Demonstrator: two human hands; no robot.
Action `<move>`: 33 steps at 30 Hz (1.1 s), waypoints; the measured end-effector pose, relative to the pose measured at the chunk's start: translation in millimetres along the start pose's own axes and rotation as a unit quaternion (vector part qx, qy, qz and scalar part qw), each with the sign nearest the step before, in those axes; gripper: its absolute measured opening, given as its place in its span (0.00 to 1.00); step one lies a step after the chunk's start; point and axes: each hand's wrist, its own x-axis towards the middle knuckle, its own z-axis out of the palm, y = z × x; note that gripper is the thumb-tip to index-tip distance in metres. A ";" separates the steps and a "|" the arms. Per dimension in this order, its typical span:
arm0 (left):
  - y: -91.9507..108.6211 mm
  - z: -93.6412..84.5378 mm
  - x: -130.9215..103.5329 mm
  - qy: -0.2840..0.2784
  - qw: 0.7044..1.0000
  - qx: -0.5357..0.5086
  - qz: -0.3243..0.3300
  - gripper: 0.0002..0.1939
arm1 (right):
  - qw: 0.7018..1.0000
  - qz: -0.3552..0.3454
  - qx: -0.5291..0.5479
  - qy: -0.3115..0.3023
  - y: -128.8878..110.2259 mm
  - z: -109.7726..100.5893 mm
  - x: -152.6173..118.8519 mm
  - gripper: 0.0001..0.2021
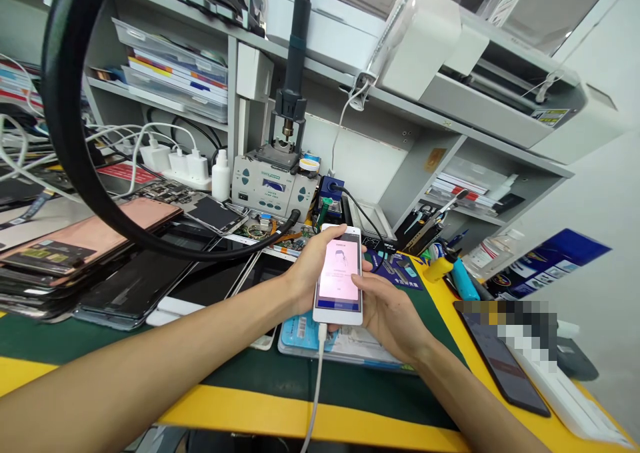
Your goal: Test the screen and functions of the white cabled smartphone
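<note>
A white smartphone (339,273) is held upright between both hands, its screen lit with a pale pink page and a small drawing. My left hand (311,269) grips the phone's left side, the thumb along its upper edge. On the right side, my right hand (393,309) is wrapped round the lower part, its thumb tip at the screen's right edge. Some fingers are hidden behind the phone. A white cable (317,386) is plugged into its bottom end. Beneath the hands lies a blue and clear flat package (295,335) on the green mat (250,379).
Stacked phones and screens (133,273) cover the left side. Behind stands a grey soldering station (270,186) with a thick black hose (67,106) looping in front. Bottles (440,266) and a dark tablet (505,359) are at the right. Shelves with a printer (495,73) rise behind.
</note>
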 end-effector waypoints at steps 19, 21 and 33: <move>-0.5 1.6 0.0 -0.007 1.000 -0.009 0.012 0.27 | 0.998 -0.005 -0.055 -0.001 2.7 2.3 1.6 0.14; -0.5 1.6 0.0 -0.005 1.000 -0.008 0.010 0.27 | 0.999 -0.006 -0.042 -0.002 3.2 1.2 1.5 0.13; -1.0 -2.5 -0.2 -0.014 1.000 -0.009 0.005 0.28 | 1.000 0.003 -0.010 0.026 2.4 -0.6 -0.1 0.13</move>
